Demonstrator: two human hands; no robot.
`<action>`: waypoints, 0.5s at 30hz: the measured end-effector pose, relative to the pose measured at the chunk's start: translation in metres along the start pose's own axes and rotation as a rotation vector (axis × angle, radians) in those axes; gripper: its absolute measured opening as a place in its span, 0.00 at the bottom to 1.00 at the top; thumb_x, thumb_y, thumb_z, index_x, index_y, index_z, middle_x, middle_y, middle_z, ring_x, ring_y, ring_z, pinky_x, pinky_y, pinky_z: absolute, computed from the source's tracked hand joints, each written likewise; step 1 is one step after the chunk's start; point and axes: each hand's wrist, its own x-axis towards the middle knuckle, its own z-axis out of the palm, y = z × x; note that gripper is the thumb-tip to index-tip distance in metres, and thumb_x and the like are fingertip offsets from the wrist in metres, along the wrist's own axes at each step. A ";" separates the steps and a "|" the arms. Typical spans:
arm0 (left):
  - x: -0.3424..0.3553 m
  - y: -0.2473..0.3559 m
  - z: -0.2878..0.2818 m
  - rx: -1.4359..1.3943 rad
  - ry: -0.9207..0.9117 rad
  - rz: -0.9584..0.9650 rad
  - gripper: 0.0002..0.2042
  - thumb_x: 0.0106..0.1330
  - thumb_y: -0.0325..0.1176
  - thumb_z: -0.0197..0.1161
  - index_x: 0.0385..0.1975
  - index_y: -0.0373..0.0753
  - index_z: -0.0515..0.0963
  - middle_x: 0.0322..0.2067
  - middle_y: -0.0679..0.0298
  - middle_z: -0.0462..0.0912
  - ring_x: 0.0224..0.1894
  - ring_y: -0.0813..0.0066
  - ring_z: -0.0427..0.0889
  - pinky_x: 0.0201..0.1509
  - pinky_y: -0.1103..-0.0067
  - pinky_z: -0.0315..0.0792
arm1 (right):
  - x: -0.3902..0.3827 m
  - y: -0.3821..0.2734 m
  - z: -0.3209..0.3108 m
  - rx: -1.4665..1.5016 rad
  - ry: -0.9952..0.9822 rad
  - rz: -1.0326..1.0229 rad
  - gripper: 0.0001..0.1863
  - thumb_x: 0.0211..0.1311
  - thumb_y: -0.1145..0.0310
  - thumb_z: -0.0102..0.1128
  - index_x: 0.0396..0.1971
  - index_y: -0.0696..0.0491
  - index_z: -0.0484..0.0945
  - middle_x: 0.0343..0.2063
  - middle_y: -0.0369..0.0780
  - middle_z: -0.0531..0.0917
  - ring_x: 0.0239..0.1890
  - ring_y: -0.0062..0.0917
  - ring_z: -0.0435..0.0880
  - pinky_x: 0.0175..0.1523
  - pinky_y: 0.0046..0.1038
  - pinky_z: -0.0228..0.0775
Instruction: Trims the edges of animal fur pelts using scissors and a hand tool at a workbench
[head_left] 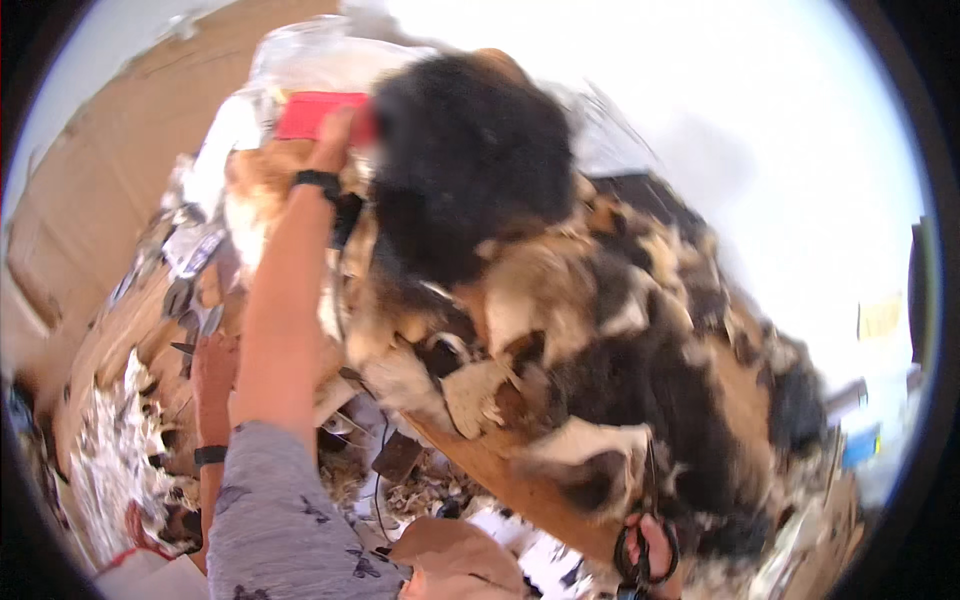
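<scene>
My left hand (335, 145), with a black band at its wrist, reaches far up and left onto a flat red thing (300, 115) whose kind I cannot make out. Its fingers are blurred and partly hidden. Just beside it lies a large black fur piece (470, 165), smeared by motion; whether the hand touches it is unclear. At the lower right, my right hand (655, 555) grips black-handled scissors (645, 548), blades pointing up beside a white and dark fur piece (590, 455).
A heap of brown, black and cream fur pieces (540, 290) covers the wooden table (490, 485). On the left, a co-worker's hand (215, 365) is beside dark scissors (190, 325). Pale scraps (120, 430) lie nearby. Cardboard (90, 190) stands at the far left.
</scene>
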 end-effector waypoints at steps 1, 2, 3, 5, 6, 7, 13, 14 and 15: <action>-0.021 -0.027 -0.007 -0.658 0.105 -0.477 0.15 0.61 0.36 0.50 0.45 0.34 0.69 0.44 0.58 0.72 0.48 0.68 0.69 0.55 0.76 0.60 | 0.002 -0.004 -0.005 -0.021 0.012 0.049 0.16 0.59 0.58 0.45 0.32 0.56 0.71 0.11 0.32 0.70 0.10 0.13 0.65 0.14 0.15 0.54; -0.038 -0.043 -0.013 -1.190 0.315 -0.350 0.17 0.63 0.40 0.49 0.45 0.34 0.69 0.45 0.61 0.71 0.49 0.71 0.67 0.56 0.76 0.59 | -0.004 -0.017 0.007 0.021 0.008 0.034 0.15 0.59 0.57 0.46 0.31 0.56 0.72 0.11 0.30 0.69 0.12 0.12 0.64 0.14 0.14 0.51; -0.039 -0.026 -0.023 -1.107 0.405 -0.438 0.16 0.62 0.37 0.48 0.42 0.33 0.71 0.40 0.59 0.73 0.45 0.68 0.70 0.52 0.75 0.62 | -0.002 -0.033 0.018 -0.060 0.050 0.059 0.17 0.56 0.55 0.49 0.17 0.53 0.71 0.11 0.29 0.67 0.14 0.11 0.61 0.19 0.15 0.48; -0.041 0.001 -0.030 -0.223 0.467 -0.097 0.16 0.62 0.34 0.49 0.48 0.36 0.68 0.43 0.60 0.73 0.47 0.67 0.70 0.53 0.76 0.63 | 0.005 -0.026 0.007 -0.040 -0.110 -0.040 0.23 0.59 0.53 0.45 0.09 0.51 0.64 0.08 0.29 0.63 0.13 0.12 0.59 0.18 0.17 0.47; -0.039 0.028 -0.061 0.268 0.329 0.056 0.16 0.58 0.26 0.49 0.47 0.38 0.69 0.43 0.58 0.74 0.46 0.64 0.72 0.51 0.75 0.65 | 0.006 -0.023 0.004 -0.029 -0.088 -0.025 0.24 0.60 0.53 0.43 0.09 0.51 0.64 0.07 0.29 0.61 0.13 0.12 0.59 0.18 0.18 0.47; -0.048 0.035 -0.079 0.115 0.193 -0.179 0.18 0.55 0.22 0.48 0.47 0.40 0.70 0.43 0.57 0.74 0.46 0.63 0.72 0.51 0.76 0.65 | 0.009 -0.021 -0.001 -0.038 -0.172 -0.074 0.18 0.62 0.55 0.42 0.30 0.55 0.72 0.10 0.29 0.65 0.12 0.10 0.60 0.16 0.15 0.48; -0.137 0.269 -0.154 -1.251 0.263 -0.274 0.11 0.63 0.31 0.47 0.42 0.35 0.72 0.53 0.60 0.67 0.55 0.73 0.63 0.55 0.77 0.56 | -0.018 -0.011 -0.026 -0.194 -0.314 -0.119 0.25 0.59 0.47 0.43 0.17 0.55 0.68 0.11 0.34 0.67 0.17 0.17 0.67 0.22 0.21 0.58; -0.152 0.288 -0.155 -1.223 0.207 -0.255 0.11 0.63 0.31 0.47 0.41 0.36 0.73 0.53 0.62 0.67 0.55 0.74 0.63 0.56 0.78 0.55 | -0.029 -0.006 -0.038 -0.276 -0.338 -0.113 0.25 0.59 0.47 0.43 0.18 0.56 0.69 0.13 0.35 0.69 0.18 0.19 0.69 0.23 0.22 0.61; -0.165 0.303 -0.152 -1.232 0.149 -0.281 0.11 0.63 0.31 0.47 0.40 0.36 0.73 0.54 0.63 0.66 0.55 0.75 0.62 0.56 0.79 0.54 | -0.043 0.006 -0.055 -0.317 -0.347 -0.157 0.26 0.59 0.46 0.43 0.20 0.57 0.68 0.14 0.37 0.70 0.19 0.20 0.71 0.25 0.24 0.62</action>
